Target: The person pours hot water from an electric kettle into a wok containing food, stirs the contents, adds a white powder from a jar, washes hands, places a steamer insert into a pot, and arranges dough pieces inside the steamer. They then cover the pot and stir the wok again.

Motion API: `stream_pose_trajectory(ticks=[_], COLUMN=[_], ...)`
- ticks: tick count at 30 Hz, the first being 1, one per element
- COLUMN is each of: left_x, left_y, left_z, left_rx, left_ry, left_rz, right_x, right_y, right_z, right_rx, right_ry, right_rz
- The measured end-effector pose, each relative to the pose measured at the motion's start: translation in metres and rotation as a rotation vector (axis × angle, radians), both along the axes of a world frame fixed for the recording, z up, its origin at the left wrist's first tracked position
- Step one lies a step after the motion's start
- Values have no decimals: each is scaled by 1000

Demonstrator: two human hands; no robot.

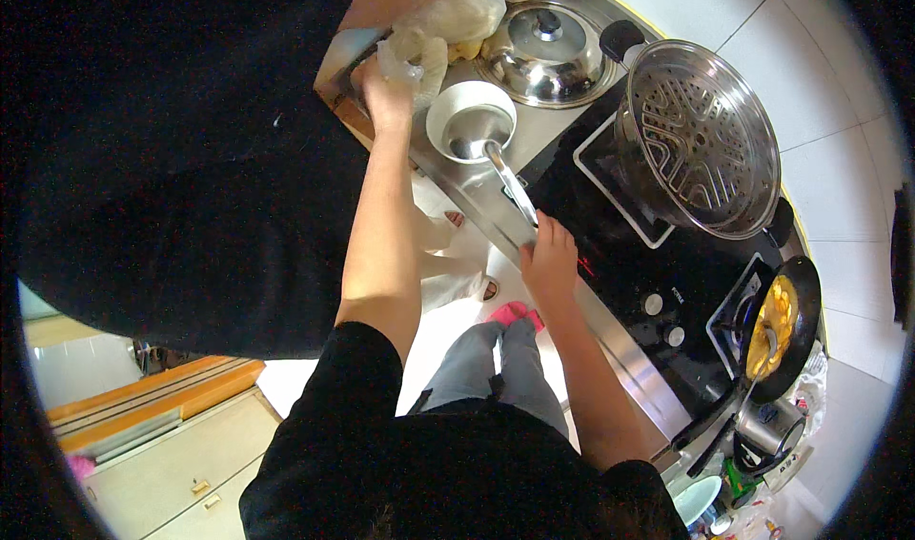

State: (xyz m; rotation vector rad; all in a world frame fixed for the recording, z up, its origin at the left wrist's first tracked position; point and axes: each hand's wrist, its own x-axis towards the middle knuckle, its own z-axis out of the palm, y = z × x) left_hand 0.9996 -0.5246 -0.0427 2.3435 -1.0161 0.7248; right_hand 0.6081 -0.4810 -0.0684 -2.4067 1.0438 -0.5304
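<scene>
My right hand grips the end of a steel ladle's handle at the counter's front edge. The ladle's head rests within a white bowl on the steel counter; whether it holds liquid is unclear. My left hand is beyond the bowl, against a translucent plastic bag. Its fingers are partly hidden, so I cannot tell whether they grasp the bag. Behind the bowl lies a domed steel lid with a glass centre and a black knob.
A steel steamer pot with a perforated insert occupies the black cooktop. Right of it, a wok holds yellow food and a utensil. A steel kettle stands beyond. Another person in black stands close on the left.
</scene>
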Motion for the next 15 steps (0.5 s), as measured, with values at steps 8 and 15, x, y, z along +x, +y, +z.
stream_pose_trajectory(ticks=[8,15], left_x=[8,-32], left_y=[-25,2], left_z=[-41,-4], left_rx=[-182,-165], left_ry=[453,651], left_rz=[-251,-146], right_x=[-7,-3], right_y=[-11,-12], right_z=[-3,-4], right_rx=[-148,-196], right_ry=[54,99], right_rz=[-25,-71])
